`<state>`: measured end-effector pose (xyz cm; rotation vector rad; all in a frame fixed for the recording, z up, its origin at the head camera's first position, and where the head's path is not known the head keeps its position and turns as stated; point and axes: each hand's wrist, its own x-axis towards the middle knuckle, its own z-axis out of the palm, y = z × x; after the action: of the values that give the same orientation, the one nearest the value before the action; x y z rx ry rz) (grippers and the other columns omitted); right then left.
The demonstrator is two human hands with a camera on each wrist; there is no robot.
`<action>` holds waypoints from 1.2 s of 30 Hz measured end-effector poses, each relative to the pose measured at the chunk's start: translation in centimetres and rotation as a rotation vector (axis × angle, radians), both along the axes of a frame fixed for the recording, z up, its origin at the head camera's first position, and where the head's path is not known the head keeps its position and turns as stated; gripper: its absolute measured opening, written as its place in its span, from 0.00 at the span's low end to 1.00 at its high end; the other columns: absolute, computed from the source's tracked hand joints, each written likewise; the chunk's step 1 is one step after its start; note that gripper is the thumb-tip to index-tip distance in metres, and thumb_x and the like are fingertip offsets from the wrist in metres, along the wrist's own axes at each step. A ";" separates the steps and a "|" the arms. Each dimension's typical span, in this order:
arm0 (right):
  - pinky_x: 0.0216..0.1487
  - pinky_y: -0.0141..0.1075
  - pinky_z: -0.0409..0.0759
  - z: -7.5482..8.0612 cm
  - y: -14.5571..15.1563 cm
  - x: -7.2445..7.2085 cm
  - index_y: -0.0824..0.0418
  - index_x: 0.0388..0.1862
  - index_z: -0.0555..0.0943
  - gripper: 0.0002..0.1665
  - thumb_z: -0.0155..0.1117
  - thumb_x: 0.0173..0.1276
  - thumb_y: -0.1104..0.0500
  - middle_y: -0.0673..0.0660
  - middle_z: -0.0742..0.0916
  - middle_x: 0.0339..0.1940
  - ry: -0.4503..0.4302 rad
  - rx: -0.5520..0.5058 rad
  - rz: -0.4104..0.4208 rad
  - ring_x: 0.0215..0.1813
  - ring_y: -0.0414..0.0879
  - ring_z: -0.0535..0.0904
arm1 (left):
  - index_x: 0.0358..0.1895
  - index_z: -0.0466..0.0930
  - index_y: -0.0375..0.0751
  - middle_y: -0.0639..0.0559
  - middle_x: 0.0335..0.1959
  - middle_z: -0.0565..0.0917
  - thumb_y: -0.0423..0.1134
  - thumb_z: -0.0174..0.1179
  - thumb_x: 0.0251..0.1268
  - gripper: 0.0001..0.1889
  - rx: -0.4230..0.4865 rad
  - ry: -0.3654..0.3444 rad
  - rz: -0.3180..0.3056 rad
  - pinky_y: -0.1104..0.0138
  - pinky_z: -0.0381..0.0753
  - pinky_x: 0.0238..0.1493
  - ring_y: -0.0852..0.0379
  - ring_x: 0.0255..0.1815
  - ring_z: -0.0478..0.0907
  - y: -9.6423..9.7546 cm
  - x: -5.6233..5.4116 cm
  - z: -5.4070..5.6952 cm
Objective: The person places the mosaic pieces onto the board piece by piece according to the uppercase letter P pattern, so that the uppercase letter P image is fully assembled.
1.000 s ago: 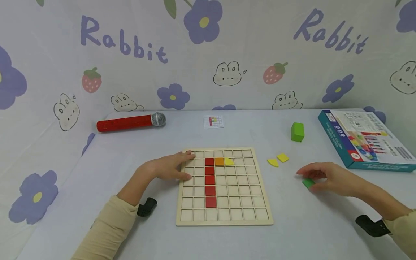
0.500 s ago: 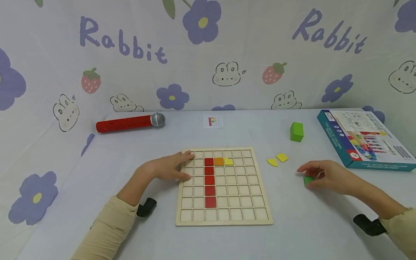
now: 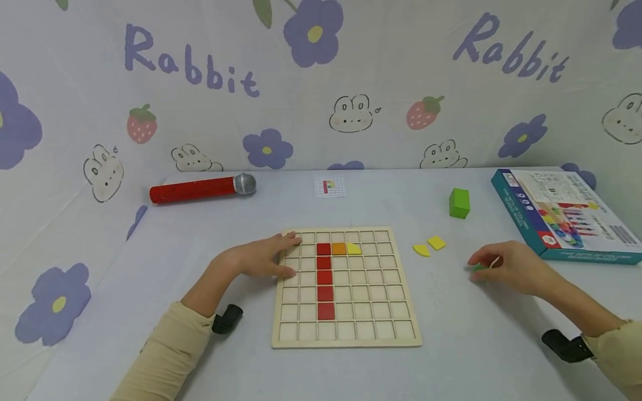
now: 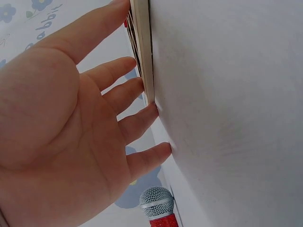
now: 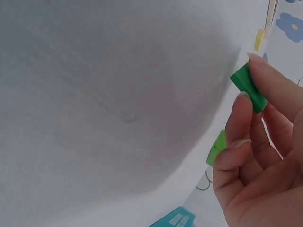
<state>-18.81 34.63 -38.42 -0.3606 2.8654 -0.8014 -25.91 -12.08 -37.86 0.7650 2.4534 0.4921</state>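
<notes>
Head view shows the right hand (image 3: pixel 514 268) pinching a green tile (image 5: pixel 248 86) right of the wooden grid board (image 3: pixel 361 293), whose left edge the left hand (image 3: pixel 261 259) touches with fingers spread, apparently to steady it.

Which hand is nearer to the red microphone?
Left. The left hand is on the near side of the microphone, touching the board; the right hand, pinching a green piece, is far right, past the board.
</notes>
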 end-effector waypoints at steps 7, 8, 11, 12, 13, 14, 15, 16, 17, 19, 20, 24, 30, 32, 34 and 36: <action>0.32 0.31 0.78 0.4 -0.4 -0.1 0.67 0.48 0.83 0.19 0.70 0.62 0.57 0.54 0.84 0.36 -0.099 -0.087 -0.091 0.37 0.48 0.76 | 0.76 0.49 0.45 0.46 0.77 0.46 0.49 0.59 0.66 0.40 -0.003 0.002 0.001 0.50 0.47 0.70 0.45 0.76 0.40 0.1 0.2 0.2; 0.32 0.31 0.79 0.5 -0.5 -0.1 0.67 0.50 0.82 0.20 0.69 0.62 0.57 0.55 0.84 0.38 -0.118 -0.107 -0.103 0.38 0.48 0.77 | 0.76 0.49 0.45 0.46 0.77 0.46 0.49 0.60 0.66 0.40 -0.002 -0.001 0.003 0.50 0.47 0.70 0.44 0.76 0.40 0.1 0.2 0.2; 0.35 0.32 0.81 0.6 -0.7 -0.2 0.69 0.53 0.80 0.22 0.67 0.64 0.57 0.59 0.85 0.42 -0.154 -0.161 -0.116 0.38 0.49 0.79 | 0.76 0.49 0.45 0.46 0.77 0.46 0.49 0.60 0.66 0.41 -0.002 -0.005 0.006 0.50 0.47 0.70 0.45 0.76 0.39 0.0 0.2 0.3; 0.35 0.33 0.81 0.7 -0.8 -0.2 0.70 0.54 0.79 0.22 0.67 0.65 0.57 0.59 0.85 0.42 -0.156 -0.173 -0.118 0.38 0.49 0.80 | 0.76 0.49 0.45 0.46 0.77 0.46 0.49 0.60 0.66 0.40 -0.003 -0.007 0.008 0.50 0.47 0.70 0.45 0.76 0.39 0.1 0.3 0.3; 0.35 0.33 0.81 0.7 -0.9 -0.3 0.70 0.54 0.79 0.23 0.67 0.65 0.57 0.60 0.85 0.42 -0.156 -0.182 -0.122 0.38 0.49 0.80 | 0.76 0.49 0.45 0.46 0.77 0.46 0.49 0.60 0.66 0.40 -0.003 -0.009 0.009 0.50 0.47 0.70 0.45 0.76 0.39 0.1 0.3 0.3; 0.36 0.33 0.81 0.7 -1.0 -0.4 0.70 0.54 0.79 0.23 0.67 0.65 0.57 0.60 0.85 0.42 -0.153 -0.189 -0.123 0.38 0.49 0.80 | 0.76 0.49 0.45 0.46 0.77 0.46 0.49 0.60 0.66 0.40 -0.005 -0.010 0.010 0.50 0.47 0.70 0.45 0.76 0.39 0.1 0.3 0.4; 0.36 0.33 0.81 0.7 -1.2 -0.4 0.70 0.54 0.79 0.23 0.67 0.65 0.56 0.60 0.85 0.42 -0.148 -0.192 -0.123 0.38 0.48 0.80 | 0.76 0.49 0.45 0.46 0.77 0.46 0.49 0.60 0.66 0.40 -0.005 -0.010 0.011 0.50 0.47 0.70 0.45 0.76 0.39 0.1 0.3 0.4; 0.36 0.33 0.81 0.7 -1.4 -0.5 0.70 0.54 0.78 0.24 0.67 0.65 0.56 0.59 0.85 0.42 -0.147 -0.195 -0.124 0.38 0.49 0.80 | 0.76 0.49 0.45 0.46 0.77 0.46 0.49 0.59 0.66 0.40 -0.006 -0.010 0.013 0.50 0.47 0.71 0.45 0.76 0.39 0.1 0.3 0.4; 0.36 0.33 0.81 0.7 -1.6 -0.6 0.70 0.54 0.78 0.24 0.67 0.65 0.56 0.59 0.85 0.42 -0.146 -0.198 -0.125 0.39 0.49 0.80 | 0.76 0.49 0.45 0.47 0.77 0.46 0.49 0.59 0.66 0.40 -0.007 -0.010 0.014 0.50 0.47 0.70 0.45 0.76 0.39 0.1 0.3 0.4; 0.37 0.32 0.81 0.6 -2.1 -0.8 0.70 0.54 0.78 0.24 0.67 0.64 0.56 0.59 0.85 0.42 -0.152 -0.205 -0.123 0.40 0.49 0.80 | 0.76 0.48 0.46 0.47 0.77 0.46 0.49 0.59 0.66 0.40 -0.007 -0.011 0.015 0.50 0.47 0.70 0.46 0.76 0.39 0.1 0.3 0.4; 0.38 0.32 0.81 0.6 -2.4 -0.9 0.70 0.55 0.78 0.25 0.67 0.64 0.56 0.59 0.85 0.43 -0.163 -0.212 -0.123 0.42 0.49 0.79 | 0.76 0.48 0.46 0.47 0.77 0.46 0.49 0.59 0.67 0.40 -0.008 -0.012 0.017 0.50 0.47 0.70 0.46 0.76 0.39 0.1 0.3 0.4; 0.40 0.32 0.81 0.5 -4.1 -1.3 0.70 0.56 0.78 0.27 0.68 0.64 0.54 0.58 0.83 0.44 -0.215 -0.267 -0.120 0.44 0.49 0.78 | 0.76 0.48 0.46 0.47 0.77 0.46 0.49 0.59 0.67 0.40 -0.007 -0.017 0.019 0.50 0.47 0.70 0.46 0.76 0.39 0.1 0.2 0.4; 0.41 0.33 0.81 0.4 -7.0 -1.8 0.70 0.55 0.78 0.28 0.70 0.61 0.54 0.56 0.83 0.41 -0.288 -0.379 -0.105 0.41 0.46 0.79 | 0.76 0.49 0.46 0.47 0.77 0.46 0.49 0.59 0.67 0.40 -0.004 -0.019 0.016 0.50 0.47 0.70 0.46 0.76 0.39 0.0 0.2 0.4; 0.42 0.34 0.81 0.5 -8.0 -2.0 0.70 0.54 0.79 0.27 0.71 0.61 0.55 0.56 0.84 0.40 -0.319 -0.412 -0.100 0.40 0.45 0.80 | 0.76 0.49 0.46 0.47 0.77 0.46 0.49 0.59 0.66 0.40 -0.006 -0.019 0.017 0.50 0.47 0.71 0.46 0.76 0.39 0.0 0.2 0.4; 0.43 0.35 0.82 0.6 -9.0 -2.1 0.70 0.54 0.79 0.26 0.71 0.60 0.57 0.56 0.85 0.39 -0.354 -0.439 -0.096 0.40 0.45 0.81 | 0.76 0.49 0.46 0.47 0.77 0.46 0.49 0.59 0.66 0.40 -0.007 -0.019 0.018 0.50 0.47 0.71 0.46 0.76 0.39 0.0 0.1 0.4; 0.43 0.36 0.82 0.7 -10.0 -2.2 0.70 0.54 0.79 0.25 0.71 0.60 0.58 0.56 0.85 0.38 -0.383 -0.451 -0.093 0.40 0.45 0.82 | 0.76 0.49 0.46 0.47 0.77 0.46 0.50 0.59 0.66 0.40 -0.008 -0.018 0.018 0.50 0.47 0.70 0.46 0.76 0.39 0.0 0.1 0.3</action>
<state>-20.98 24.65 -37.72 -0.1018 2.3460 -1.3698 -25.81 -12.09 -37.55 0.7319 2.4460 0.4934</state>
